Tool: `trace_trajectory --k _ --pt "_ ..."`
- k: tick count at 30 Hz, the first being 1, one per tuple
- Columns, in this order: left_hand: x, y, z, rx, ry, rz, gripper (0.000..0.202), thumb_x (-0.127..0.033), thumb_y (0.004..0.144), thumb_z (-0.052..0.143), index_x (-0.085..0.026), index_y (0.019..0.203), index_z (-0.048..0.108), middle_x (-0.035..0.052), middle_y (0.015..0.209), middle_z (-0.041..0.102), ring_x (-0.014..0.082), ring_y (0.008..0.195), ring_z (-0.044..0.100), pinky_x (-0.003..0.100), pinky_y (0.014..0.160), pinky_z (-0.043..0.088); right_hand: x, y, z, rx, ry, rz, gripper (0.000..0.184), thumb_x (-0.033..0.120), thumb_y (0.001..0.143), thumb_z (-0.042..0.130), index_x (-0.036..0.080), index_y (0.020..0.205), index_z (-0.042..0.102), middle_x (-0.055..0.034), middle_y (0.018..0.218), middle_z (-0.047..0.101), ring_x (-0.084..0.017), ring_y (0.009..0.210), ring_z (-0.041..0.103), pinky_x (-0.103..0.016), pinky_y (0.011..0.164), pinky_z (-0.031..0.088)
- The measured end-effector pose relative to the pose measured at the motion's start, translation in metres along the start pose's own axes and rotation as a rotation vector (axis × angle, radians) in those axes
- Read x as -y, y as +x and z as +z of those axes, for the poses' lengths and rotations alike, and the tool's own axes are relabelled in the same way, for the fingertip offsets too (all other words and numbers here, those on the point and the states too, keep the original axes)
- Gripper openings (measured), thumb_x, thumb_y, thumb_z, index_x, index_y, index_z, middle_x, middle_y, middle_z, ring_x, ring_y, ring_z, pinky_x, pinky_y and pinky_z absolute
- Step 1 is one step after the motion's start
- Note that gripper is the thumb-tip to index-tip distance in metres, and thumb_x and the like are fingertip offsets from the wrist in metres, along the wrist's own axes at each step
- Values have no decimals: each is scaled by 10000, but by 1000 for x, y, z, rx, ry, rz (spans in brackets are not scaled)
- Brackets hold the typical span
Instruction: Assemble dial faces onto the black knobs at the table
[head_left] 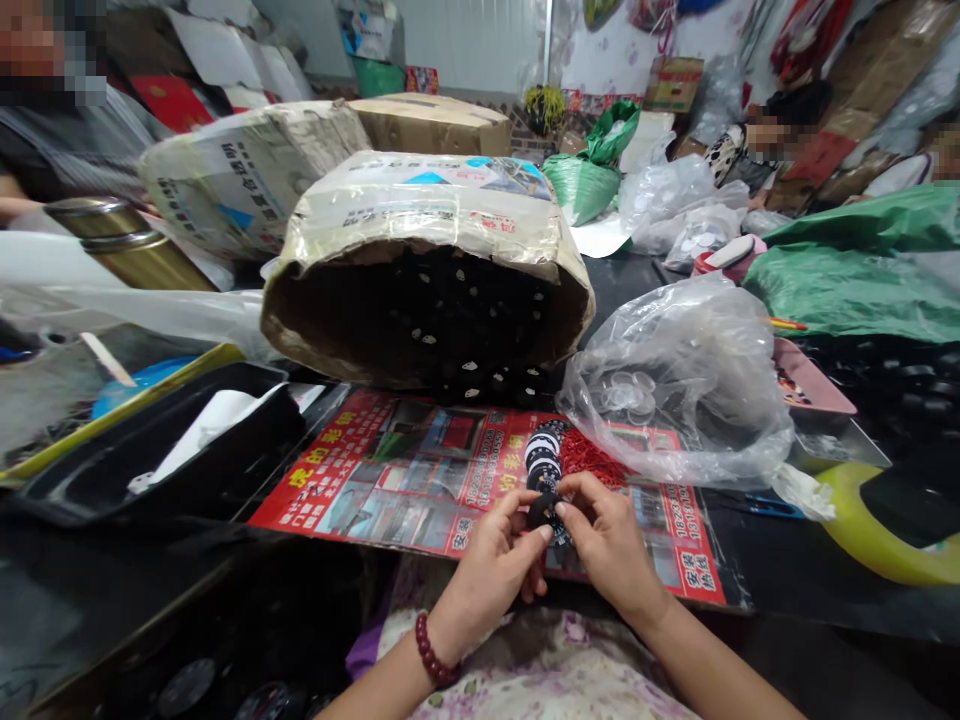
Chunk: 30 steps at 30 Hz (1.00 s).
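Note:
Both hands meet over a red printed poster [420, 480] at the table's near edge. My left hand [491, 565] and my right hand [607, 540] pinch one small black round part [541, 510] between their fingertips. Just beyond them lies a curved row of stacked black-and-white round parts [543, 455] next to a heap of small red pieces [589, 455]. A bead bracelet [431, 650] circles my left wrist.
A torn cardboard box [427, 265] on its side spills black parts. A clear plastic bag [682, 390] with clear discs sits right of the row. A black tray [157, 450] lies at left, green bags [862, 270] at right. Other people sit at far left and far right.

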<state>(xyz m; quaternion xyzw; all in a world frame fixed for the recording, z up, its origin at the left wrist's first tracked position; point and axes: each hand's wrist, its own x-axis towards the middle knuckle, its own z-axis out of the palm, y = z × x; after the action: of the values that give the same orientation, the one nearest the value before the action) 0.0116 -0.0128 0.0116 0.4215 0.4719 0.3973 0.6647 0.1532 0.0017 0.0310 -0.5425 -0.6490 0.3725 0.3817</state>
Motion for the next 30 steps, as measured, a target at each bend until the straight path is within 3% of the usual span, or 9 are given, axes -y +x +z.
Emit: trace_trajectory --k 3,5,9,13,17,19,22,24,30 --pt "0 -1 -1 -52 60 5 323 -342 739 620 -202 992 475 -63 604 568 57 302 471 147 282 347 -3 -2 2 59 -146 -17 151 243 862 485 199 960 591 -17 728 640 -166 635 576 -246 577 377" --pt "1 -1 -3 -66 97 34 283 -324 747 609 -205 977 497 -60 615 568 41 297 427 144 280 318 -6 -5 5 81 -123 -7 183 279 899 439 199 972 587 -30 772 651 -172 681 592 -249 608 395" --pt "4 0 -8 -20 180 87 228 -303 773 578 -218 982 547 -37 663 584 59 370 430 171 333 331 -11 -13 10 99 144 58 171 266 884 443 198 966 577 -28 866 638 -171 804 588 -259 716 440" --pt "6 -4 -7 -45 373 244 215 -278 753 592 -226 961 599 7 724 618 154 617 574 237 554 455 -9 -18 8 121 482 272 101 236 801 509 195 864 576 9 770 595 -144 704 564 -230 620 461" --pt "6 -6 -5 5 455 291 173 -262 771 572 -238 939 606 -1 699 610 136 557 540 239 540 436 -13 -21 -5 198 578 305 180 310 789 572 205 934 585 9 807 588 -132 690 556 -218 579 457" --pt "7 -3 -5 50 283 175 189 -281 776 574 -239 960 566 -21 684 596 100 449 504 217 440 406 -20 -18 -20 209 456 256 214 328 798 579 202 969 603 -2 815 605 -137 684 556 -232 589 450" --pt "9 3 -9 48 -100 -31 252 -314 771 574 -243 990 471 -54 627 579 67 292 430 180 302 323 -37 -7 -48 19 39 109 135 273 825 536 178 827 632 -20 742 604 -157 669 539 -273 623 422" --pt "8 7 -12 30 -281 -95 265 -325 777 558 -241 994 431 -42 621 606 80 280 457 172 280 331 -50 3 -62 -72 -254 -6 139 194 820 512 173 725 611 -36 730 596 -184 725 535 -307 683 403" --pt "2 8 -12 3 -402 -127 265 -290 791 567 -203 1008 443 15 634 673 73 273 460 153 263 352 -69 20 -56 -76 -689 -167 144 89 811 495 183 740 577 -56 785 570 -218 797 477 -338 716 359"
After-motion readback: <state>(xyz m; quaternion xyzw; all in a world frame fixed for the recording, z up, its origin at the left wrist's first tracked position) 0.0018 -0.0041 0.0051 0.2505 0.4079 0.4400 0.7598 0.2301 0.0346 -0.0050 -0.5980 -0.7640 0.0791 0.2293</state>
